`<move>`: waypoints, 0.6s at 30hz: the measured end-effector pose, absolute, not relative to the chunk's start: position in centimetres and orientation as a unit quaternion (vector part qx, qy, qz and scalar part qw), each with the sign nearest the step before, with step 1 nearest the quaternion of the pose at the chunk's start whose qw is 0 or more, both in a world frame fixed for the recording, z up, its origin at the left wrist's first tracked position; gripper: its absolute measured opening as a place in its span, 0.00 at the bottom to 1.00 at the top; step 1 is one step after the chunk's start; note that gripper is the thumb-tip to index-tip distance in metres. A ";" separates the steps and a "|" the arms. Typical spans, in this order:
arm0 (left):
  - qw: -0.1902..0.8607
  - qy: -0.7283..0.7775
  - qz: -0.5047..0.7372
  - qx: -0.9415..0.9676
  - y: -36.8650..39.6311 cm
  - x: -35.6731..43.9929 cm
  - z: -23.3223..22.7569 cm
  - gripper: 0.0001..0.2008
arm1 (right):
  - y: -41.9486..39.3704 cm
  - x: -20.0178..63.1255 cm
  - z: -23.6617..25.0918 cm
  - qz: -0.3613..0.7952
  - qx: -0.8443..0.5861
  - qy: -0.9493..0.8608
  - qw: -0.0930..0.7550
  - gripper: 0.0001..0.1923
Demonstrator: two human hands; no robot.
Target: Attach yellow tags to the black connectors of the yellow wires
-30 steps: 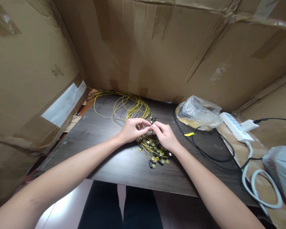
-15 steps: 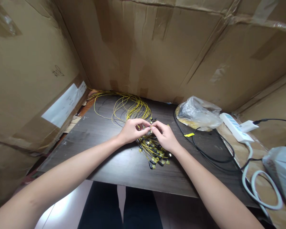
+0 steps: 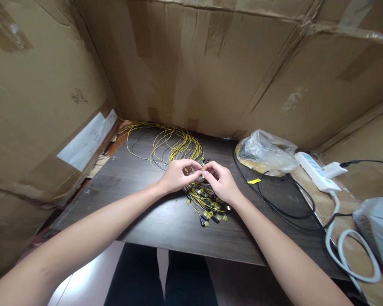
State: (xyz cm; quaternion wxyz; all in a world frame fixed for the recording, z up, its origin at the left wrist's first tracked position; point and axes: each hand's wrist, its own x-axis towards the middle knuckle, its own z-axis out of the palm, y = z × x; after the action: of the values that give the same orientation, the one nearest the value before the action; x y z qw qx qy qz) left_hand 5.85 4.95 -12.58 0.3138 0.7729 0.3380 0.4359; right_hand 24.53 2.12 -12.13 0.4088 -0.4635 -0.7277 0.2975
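Above a bundle of thin yellow cables [image 3: 187, 146], my left hand [image 3: 180, 175] and my right hand [image 3: 221, 180] meet fingertip to fingertip. Both are closed in a pinch on a small cable connector [image 3: 203, 171] with a yellowish part; the fingers cover most of it. Under and in front of the hands lies a cluster of black connectors [image 3: 201, 221] with yellow, partly see-through pieces on their ends. From there the cables loop back towards the far left corner of the dark wooden table [image 3: 140, 212].
Cardboard walls [image 3: 191, 63] enclose the back and sides. At the right are a clear plastic bag [image 3: 268, 151], a black cable [image 3: 274, 206] with a yellow tag [image 3: 254, 181], a white power strip [image 3: 317, 172] with its coiled cord [image 3: 375, 263], and a whitish bag [image 3: 378, 227].
Both hands stay pinched together in nearly the same place, with only a slight shift of the fingers. The whole view has moved very slightly.
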 end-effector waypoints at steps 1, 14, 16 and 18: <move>0.316 0.338 0.433 0.774 5.0 5.8 -12.6 0.06 | 2.1 24.6 -12.1 0.296 -0.465 -0.728 0.408 0.10; 0.329 0.344 0.438 0.763 5.0 5.9 -12.6 0.06 | 2.1 24.5 -12.1 0.282 -0.463 -0.741 0.397 0.15; 0.339 0.353 0.433 0.757 5.0 5.8 -12.5 0.07 | 2.1 24.5 -12.2 0.275 -0.463 -0.742 0.401 0.14; 0.347 0.362 0.430 0.751 5.0 5.8 -12.5 0.08 | 2.1 24.5 -12.2 0.278 -0.463 -0.738 0.404 0.11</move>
State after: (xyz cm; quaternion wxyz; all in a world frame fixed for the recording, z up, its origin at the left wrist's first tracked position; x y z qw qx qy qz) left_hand 5.82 4.98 -12.52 0.3466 0.7513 0.3616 0.4296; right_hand 24.46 2.12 -12.22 0.4044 -0.4631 -0.7382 0.2776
